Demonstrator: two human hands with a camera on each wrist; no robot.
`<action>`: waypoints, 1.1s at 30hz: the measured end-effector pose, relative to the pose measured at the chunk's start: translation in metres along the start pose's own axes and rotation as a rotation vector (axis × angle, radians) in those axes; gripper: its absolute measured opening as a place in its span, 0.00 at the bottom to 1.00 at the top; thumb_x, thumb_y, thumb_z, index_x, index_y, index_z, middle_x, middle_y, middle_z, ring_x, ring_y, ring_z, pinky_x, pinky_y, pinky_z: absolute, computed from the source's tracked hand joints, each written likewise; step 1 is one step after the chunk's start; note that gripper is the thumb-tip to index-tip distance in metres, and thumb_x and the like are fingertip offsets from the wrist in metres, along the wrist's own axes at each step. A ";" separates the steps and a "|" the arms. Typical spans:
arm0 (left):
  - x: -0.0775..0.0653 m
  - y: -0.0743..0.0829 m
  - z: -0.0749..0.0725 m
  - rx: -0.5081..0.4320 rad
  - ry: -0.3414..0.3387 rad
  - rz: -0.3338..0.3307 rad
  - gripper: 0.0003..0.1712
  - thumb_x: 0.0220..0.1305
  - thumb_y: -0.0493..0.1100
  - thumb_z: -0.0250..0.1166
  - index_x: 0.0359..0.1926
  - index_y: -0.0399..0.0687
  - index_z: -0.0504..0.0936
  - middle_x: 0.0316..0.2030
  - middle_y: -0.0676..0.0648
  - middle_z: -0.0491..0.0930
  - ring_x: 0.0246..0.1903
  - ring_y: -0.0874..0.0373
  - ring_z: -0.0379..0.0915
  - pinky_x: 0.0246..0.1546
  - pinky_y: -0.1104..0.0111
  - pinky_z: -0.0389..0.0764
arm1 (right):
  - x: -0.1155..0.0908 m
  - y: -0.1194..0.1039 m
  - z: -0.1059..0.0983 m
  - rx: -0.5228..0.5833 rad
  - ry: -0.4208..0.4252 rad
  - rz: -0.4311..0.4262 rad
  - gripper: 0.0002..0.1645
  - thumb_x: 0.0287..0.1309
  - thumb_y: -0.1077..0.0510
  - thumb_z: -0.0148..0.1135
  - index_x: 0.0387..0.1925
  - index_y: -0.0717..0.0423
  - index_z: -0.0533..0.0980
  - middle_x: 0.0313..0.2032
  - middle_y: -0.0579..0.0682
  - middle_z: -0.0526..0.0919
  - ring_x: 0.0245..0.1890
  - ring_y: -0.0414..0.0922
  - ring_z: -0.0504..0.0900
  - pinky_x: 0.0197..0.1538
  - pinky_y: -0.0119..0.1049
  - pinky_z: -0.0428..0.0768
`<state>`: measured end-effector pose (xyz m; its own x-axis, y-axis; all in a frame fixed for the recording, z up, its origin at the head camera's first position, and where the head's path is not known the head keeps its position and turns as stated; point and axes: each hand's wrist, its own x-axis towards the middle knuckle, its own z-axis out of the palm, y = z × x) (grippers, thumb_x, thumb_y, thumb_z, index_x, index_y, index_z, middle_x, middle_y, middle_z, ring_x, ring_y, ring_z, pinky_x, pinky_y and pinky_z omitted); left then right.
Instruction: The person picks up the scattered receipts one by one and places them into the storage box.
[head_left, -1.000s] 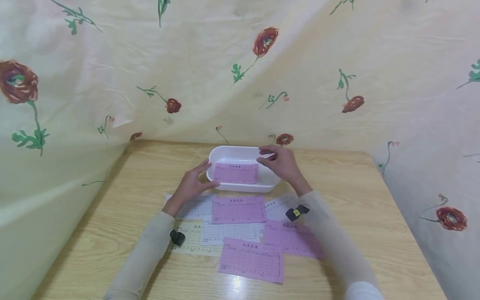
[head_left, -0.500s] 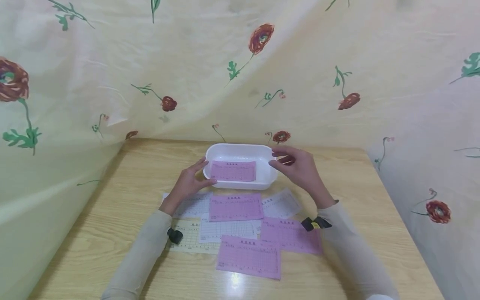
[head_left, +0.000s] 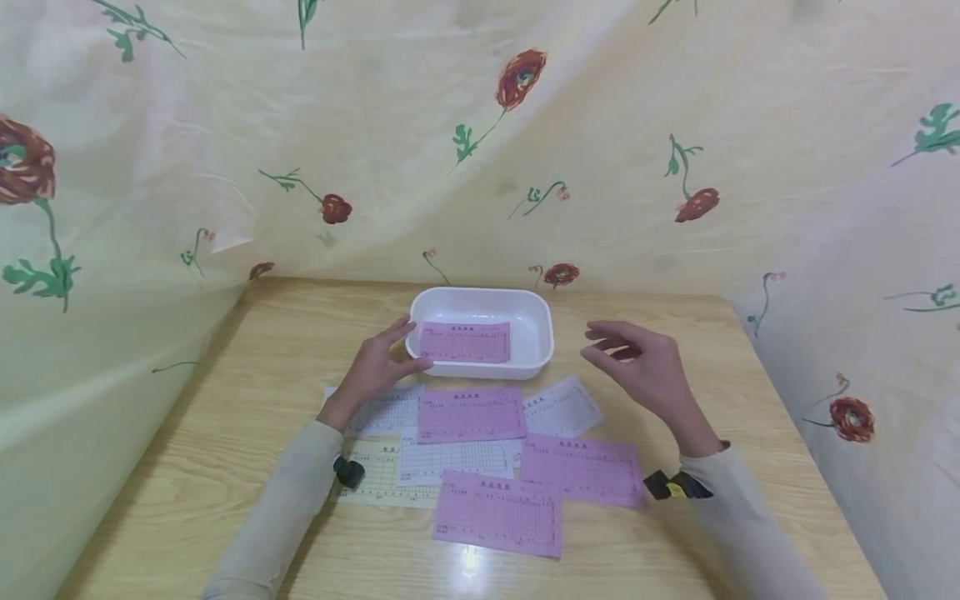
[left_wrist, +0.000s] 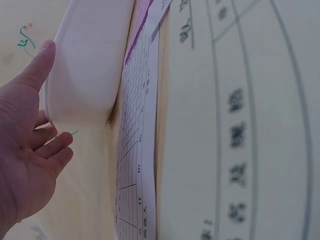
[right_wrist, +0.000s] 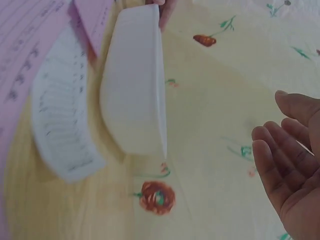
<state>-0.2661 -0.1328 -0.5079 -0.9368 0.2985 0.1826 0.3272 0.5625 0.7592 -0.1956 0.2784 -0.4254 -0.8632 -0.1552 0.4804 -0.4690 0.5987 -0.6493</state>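
Two hands show in the head view, and we see the left hand holding the white tray by its left end, the thumb at the near rim and the other fingers curled about the end wall. The tray stands upright on the bench, near its far edge. Inside it, toward the left, 1 pink slip lies with its printed side up.

We find the right hand raised to the right of the tray, apart from it; its thumb and fingers are loosely bent and apart, with nothing between them (the right wrist view shows the palm side plainly).

On the near side of the tray we count 3 more pink sheets: the upper sheet, the right-hand sheet and the nearest sheet. Around and under them we see a left white form, a middle white form, a right white form and a pale yellow form, several overlapping. Behind the bench hangs a cream cloth with red flowers.
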 end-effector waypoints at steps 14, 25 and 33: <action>0.000 -0.003 0.002 -0.011 0.009 0.007 0.52 0.57 0.61 0.76 0.74 0.40 0.67 0.78 0.40 0.56 0.77 0.44 0.51 0.77 0.50 0.56 | -0.062 0.025 -0.026 -0.126 -0.019 0.187 0.23 0.62 0.51 0.74 0.56 0.55 0.83 0.46 0.53 0.90 0.39 0.21 0.81 0.40 0.18 0.82; -0.001 -0.005 0.000 -0.001 0.010 -0.002 0.52 0.56 0.62 0.76 0.74 0.41 0.67 0.78 0.42 0.56 0.78 0.45 0.50 0.78 0.51 0.56 | -0.100 0.034 -0.022 -0.162 -0.038 0.307 0.26 0.62 0.48 0.72 0.57 0.56 0.82 0.48 0.54 0.89 0.41 0.24 0.82 0.40 0.20 0.83; -0.001 -0.006 0.001 -0.009 0.011 0.009 0.52 0.57 0.63 0.75 0.75 0.43 0.67 0.79 0.43 0.56 0.78 0.46 0.50 0.78 0.51 0.56 | -0.118 0.036 -0.023 -0.121 -0.119 0.402 0.31 0.62 0.45 0.72 0.61 0.58 0.79 0.53 0.58 0.87 0.42 0.44 0.89 0.39 0.28 0.86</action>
<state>-0.2665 -0.1357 -0.5131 -0.9352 0.2952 0.1958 0.3344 0.5532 0.7630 -0.1064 0.3361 -0.4919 -0.9915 0.0233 0.1277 -0.0724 0.7167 -0.6936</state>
